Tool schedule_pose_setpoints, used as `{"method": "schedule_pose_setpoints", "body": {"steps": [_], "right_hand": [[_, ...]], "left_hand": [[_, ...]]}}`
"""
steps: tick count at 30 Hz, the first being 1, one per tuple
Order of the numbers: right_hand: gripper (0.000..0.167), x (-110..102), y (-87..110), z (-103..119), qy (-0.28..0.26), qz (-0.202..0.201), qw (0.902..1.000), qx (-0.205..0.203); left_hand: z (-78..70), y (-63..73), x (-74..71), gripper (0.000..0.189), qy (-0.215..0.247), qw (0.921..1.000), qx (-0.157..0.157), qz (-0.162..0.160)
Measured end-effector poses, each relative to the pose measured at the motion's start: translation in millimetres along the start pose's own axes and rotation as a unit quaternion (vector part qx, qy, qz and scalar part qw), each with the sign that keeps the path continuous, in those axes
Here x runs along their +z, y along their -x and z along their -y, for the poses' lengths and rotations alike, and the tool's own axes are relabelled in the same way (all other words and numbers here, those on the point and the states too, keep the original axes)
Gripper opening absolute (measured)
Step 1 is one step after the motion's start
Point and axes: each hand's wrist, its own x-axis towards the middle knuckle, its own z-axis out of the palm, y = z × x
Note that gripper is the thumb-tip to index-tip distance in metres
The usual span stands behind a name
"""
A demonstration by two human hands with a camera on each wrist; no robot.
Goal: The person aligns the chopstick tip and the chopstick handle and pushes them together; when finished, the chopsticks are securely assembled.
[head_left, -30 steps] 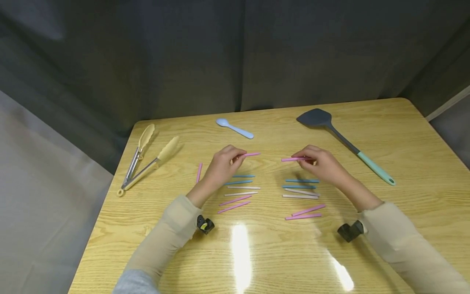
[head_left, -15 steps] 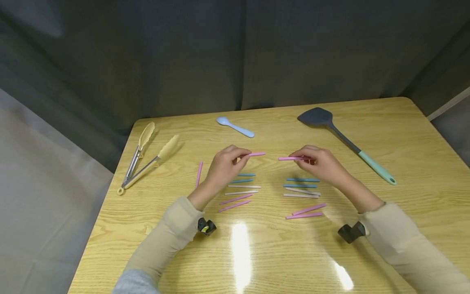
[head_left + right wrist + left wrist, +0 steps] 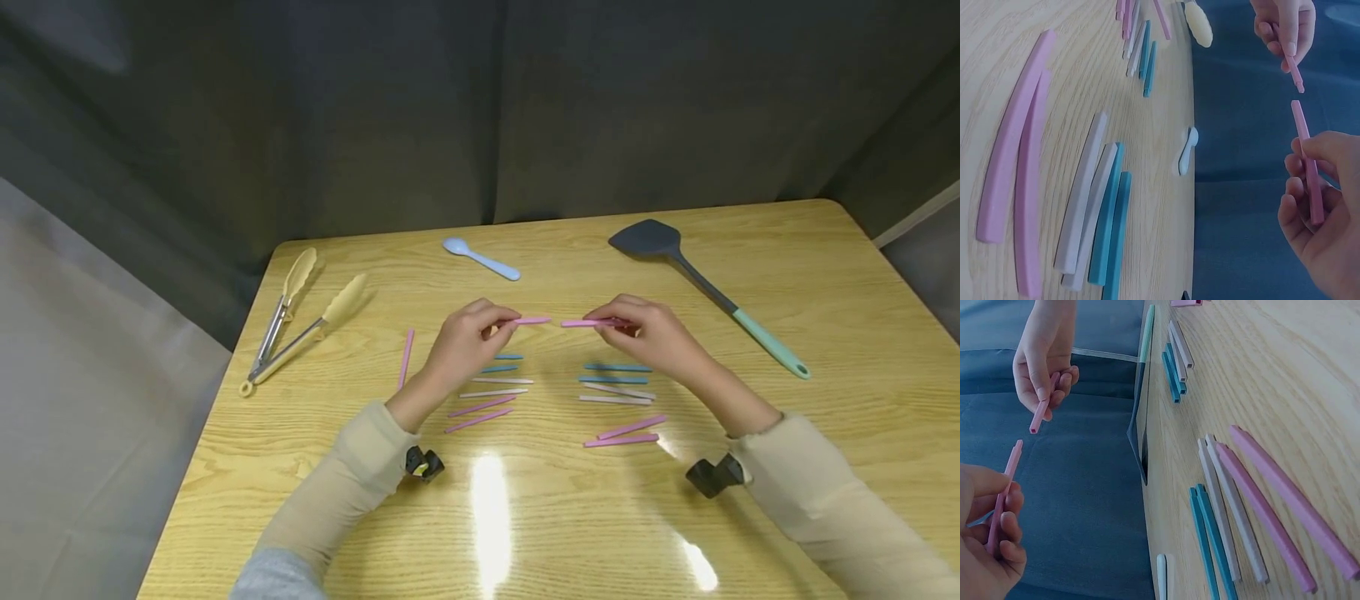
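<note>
A dark curtain (image 3: 375, 117) hangs behind the wooden worktop (image 3: 585, 533). Toward the right of the worktop lies a spatula (image 3: 705, 283) with a dark blade and mint handle; at the left, yellow-tipped tongs (image 3: 296, 347) lie spread. Between these, the left hand (image 3: 468, 343) and right hand (image 3: 652, 335) are raised above the worktop, apart from each other, each pinching a pink stick between thumb and fingers. Beyond them rests a light-blue spoon (image 3: 487, 262). The left hand's stick (image 3: 534, 320) points its narrowed tip at the hollow end of the right hand's stick (image 3: 577, 323), a small gap between. Nearer the person lie two groups, each of two blue, two white and two pink sticks; a lone pink stick (image 3: 406, 357) lies left of the left group.
</note>
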Motion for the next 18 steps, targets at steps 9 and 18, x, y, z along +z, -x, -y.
{"method": "schedule_pose_setpoints", "body": {"steps": [9,18], "right_hand": [[0.014,1.9,-2.0,3.4,-0.010,-0.011,0.9998,-0.010],[0.014,3.2,-1.4,8.8,-0.001,-0.012,0.9996,-0.026]], "left_hand": [[0.5,-1.3,3.2,0.012,0.002,1.0000,0.007,0.004],[0.8,1.3,5.4,0.012,0.014,0.9998,0.013,0.005]]}}
